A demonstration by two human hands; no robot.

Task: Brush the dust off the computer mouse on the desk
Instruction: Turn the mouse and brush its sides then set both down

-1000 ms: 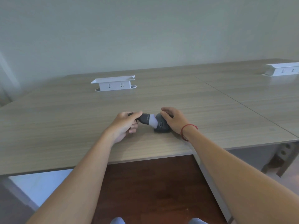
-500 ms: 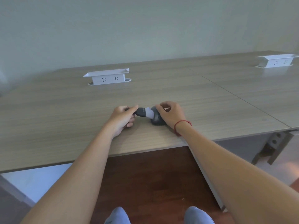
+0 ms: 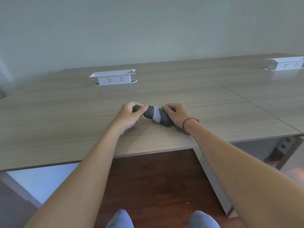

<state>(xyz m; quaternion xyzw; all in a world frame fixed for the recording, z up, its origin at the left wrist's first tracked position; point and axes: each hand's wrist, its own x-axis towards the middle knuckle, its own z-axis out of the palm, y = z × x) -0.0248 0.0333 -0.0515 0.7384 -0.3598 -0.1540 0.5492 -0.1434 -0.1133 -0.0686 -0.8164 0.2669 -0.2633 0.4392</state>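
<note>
A dark computer mouse (image 3: 166,121) lies on the wooden desk (image 3: 65,116) near its front edge. My right hand (image 3: 176,115) rests over the mouse's right side and grips it, fingers curled on top. My left hand (image 3: 131,115) is closed round the dark handle of a small brush (image 3: 149,112). The brush's pale bristles (image 3: 157,116) press against the left side of the mouse. A red string bracelet circles my right wrist.
A white pop-up socket box (image 3: 113,77) stands on the desk behind the hands, and a second socket box (image 3: 287,63) stands at the far right. A seam (image 3: 246,102) divides this desk from the adjoining one. Below the desk edge lie dark wooden floor and my feet.
The brush has swept a little across the mouse's left side while both hands kept their grip. The camera has tilted, so the whole scene shifted in the frame.
</note>
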